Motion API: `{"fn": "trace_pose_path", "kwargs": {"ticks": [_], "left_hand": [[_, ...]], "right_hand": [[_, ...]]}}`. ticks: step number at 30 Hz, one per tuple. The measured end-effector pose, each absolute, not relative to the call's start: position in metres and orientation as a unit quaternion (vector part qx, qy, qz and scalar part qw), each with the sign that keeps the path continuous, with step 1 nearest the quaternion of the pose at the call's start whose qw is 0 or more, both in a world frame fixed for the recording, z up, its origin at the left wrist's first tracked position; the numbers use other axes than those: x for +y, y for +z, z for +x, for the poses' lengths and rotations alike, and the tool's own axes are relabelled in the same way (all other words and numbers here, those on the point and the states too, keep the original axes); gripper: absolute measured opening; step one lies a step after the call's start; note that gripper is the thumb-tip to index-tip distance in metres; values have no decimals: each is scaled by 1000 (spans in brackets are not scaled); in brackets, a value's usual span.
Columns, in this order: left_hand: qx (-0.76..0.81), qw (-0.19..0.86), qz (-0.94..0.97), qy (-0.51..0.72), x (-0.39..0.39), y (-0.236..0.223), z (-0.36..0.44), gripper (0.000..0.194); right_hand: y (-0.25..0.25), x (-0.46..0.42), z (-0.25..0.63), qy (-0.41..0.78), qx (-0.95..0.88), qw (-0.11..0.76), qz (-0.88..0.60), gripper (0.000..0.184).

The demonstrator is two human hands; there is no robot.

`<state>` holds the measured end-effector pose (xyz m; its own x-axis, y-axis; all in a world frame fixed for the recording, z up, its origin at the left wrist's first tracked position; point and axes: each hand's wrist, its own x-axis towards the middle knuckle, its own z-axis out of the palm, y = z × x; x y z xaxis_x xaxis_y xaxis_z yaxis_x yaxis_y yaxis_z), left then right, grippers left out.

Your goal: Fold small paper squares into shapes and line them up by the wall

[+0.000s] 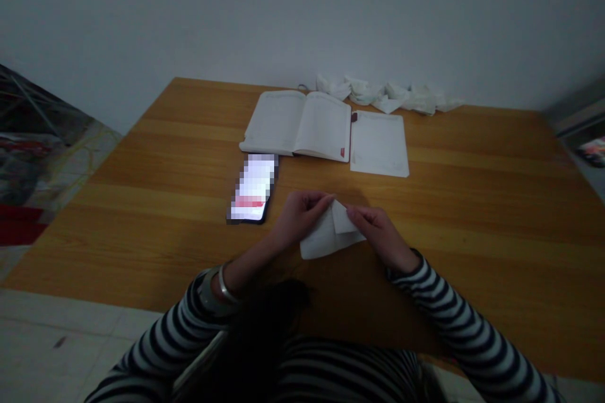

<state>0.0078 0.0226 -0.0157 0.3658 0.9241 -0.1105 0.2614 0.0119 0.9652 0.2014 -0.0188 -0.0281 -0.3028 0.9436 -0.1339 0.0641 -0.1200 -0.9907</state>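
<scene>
A white sheet of paper [321, 240], partly folded over at its upper corner, is held between my two hands above the near middle of the table. My left hand [302, 214] pinches its upper left side, thumb on top. On the right side, my right hand [375, 230] grips the folded flap between thumb and fingers. Some fingertips of both hands are hidden behind the paper. Left of my left hand lies a phone [254, 186] with its screen lit and blurred out.
On the wooden table [142, 201], an open notebook [276, 119] lies beyond the phone. A loose white sheet [379, 145] rests right of it. Several crumpled or folded white papers [397, 96] line the back edge by the wall [302, 12]. Dark hair hangs low in front.
</scene>
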Motion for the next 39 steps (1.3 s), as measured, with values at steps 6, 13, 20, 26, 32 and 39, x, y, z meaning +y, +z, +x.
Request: {"fn": "trace_pose_path", "kwargs": {"ticks": [6, 13, 20, 26, 32, 39], "left_hand": [[473, 543, 623, 306, 22, -15, 8, 34], [481, 523, 634, 306, 22, -12, 10, 35], [466, 523, 645, 306, 22, -11, 10, 35], [466, 536, 635, 302, 22, -11, 10, 28], [464, 575, 611, 285, 21, -16, 10, 21], [463, 575, 611, 285, 19, -18, 11, 25]], "right_hand": [[-30, -19, 199, 587, -539, 395, -457, 35], [-33, -21, 198, 565, -542, 394, -481, 43], [-35, -20, 201, 575, -551, 377, -473, 36], [-35, -20, 200, 586, -538, 377, -474, 35], [-42, -22, 198, 555, -563, 363, -493, 34], [-41, -21, 196, 472, -614, 357, -523, 52]]}}
